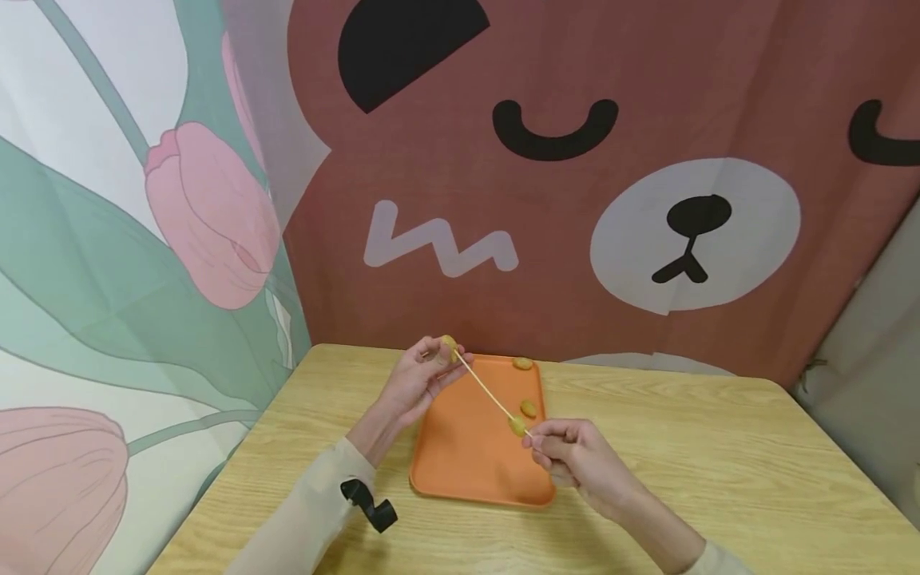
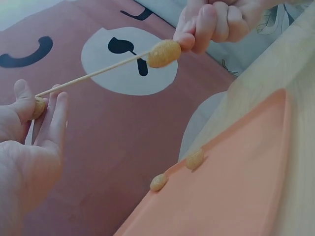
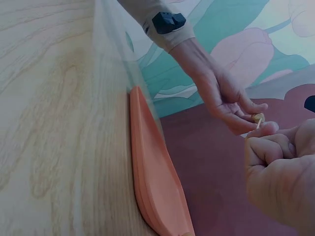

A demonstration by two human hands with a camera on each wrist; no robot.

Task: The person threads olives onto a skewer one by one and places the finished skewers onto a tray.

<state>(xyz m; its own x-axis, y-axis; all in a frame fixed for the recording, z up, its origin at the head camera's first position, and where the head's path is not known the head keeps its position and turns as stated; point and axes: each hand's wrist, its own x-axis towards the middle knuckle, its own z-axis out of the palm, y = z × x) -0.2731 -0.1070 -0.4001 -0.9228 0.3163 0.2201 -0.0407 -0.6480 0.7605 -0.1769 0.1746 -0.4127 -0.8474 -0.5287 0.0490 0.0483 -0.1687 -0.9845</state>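
Head view: the left hand (image 1: 420,382) pinches a small yellow lump (image 1: 449,343) at the top of a wooden skewer (image 1: 485,387). The right hand (image 1: 584,461) grips the bottom, beside a second lump (image 1: 518,426) on the skewer. A third lump (image 1: 522,363) and fourth lump (image 1: 528,409) lie on the orange tray (image 1: 467,455).

Left wrist view: the skewer goes through the second lump.

Right wrist view: the right hand's fingers curl in.

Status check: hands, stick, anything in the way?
Right hand grips stick below one threaded piece. Left hand pinches another piece at the tip. No obstruction visible.
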